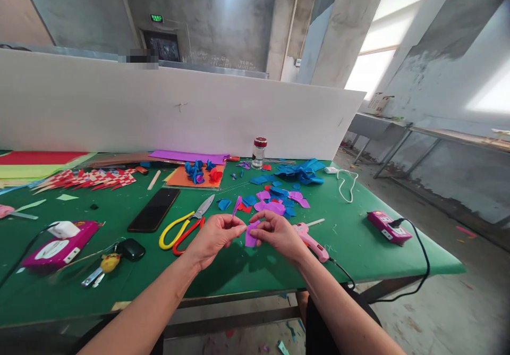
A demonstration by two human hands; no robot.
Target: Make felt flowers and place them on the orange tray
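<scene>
My left hand (219, 237) is closed in a pinch on a narrow, rolled purple paper piece (237, 205) that sticks up above the fingers. Between the fingertips of my right hand (274, 233) hangs a flat purple paper petal (251, 236). Both hands are close together above the front of the green table (159, 278). Just beyond them lie loose purple petals (274, 207) and blue paper pieces (224, 204). Scissors with yellow and red handles (183, 230) rest left of my left hand, and a pink glue gun (313, 241) lies beside my right hand.
A phone (154, 210), keys with a yellow charm (110, 263) and a magenta power strip (64, 246) lie left. Blue and red paper flowers (195, 171) sit farther back near a glass jar (258, 153). Another power strip (388, 227) is right. A white board (179, 110) stands behind.
</scene>
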